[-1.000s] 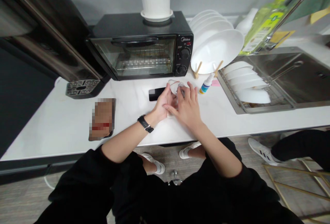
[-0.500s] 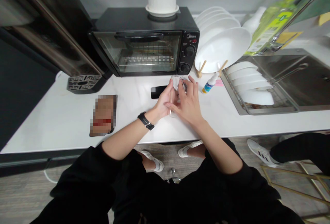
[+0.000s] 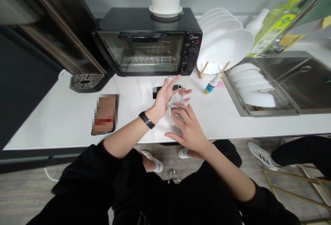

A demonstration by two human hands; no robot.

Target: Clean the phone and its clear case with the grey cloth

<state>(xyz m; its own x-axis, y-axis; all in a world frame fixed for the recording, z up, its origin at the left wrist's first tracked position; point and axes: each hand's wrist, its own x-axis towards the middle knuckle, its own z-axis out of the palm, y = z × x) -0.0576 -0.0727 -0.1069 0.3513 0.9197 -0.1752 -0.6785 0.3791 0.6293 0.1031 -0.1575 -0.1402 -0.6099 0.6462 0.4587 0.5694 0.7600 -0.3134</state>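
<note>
A clear, thin, rectangular plastic case (image 3: 180, 87) is seen in front of the black toaster oven (image 3: 147, 42), above the white tabletop (image 3: 134, 95). Its walls are see-through: the skin and dark shapes behind are seen through it, and its outline is marked mainly by pale glints along the edge nearest the oven. A small dark round spot, ringed in a lighter tone, is noted near that end. The lower part is covered by a crumpled, soft white wipe (image 3: 172, 106); paper or cloth could not be determined.

The case is carried across the palm of the left hand (image 3: 164, 97), whose fingers are spread well apart behind it. The wipe is touched by the bent fingers of the right hand (image 3: 190, 123), the thumb being held away; whether the wipe is gripped cannot be told. A flat black rectangular object (image 3: 156, 93), partly hidden by the left hand, is located on the tabletop just before the oven.
</note>
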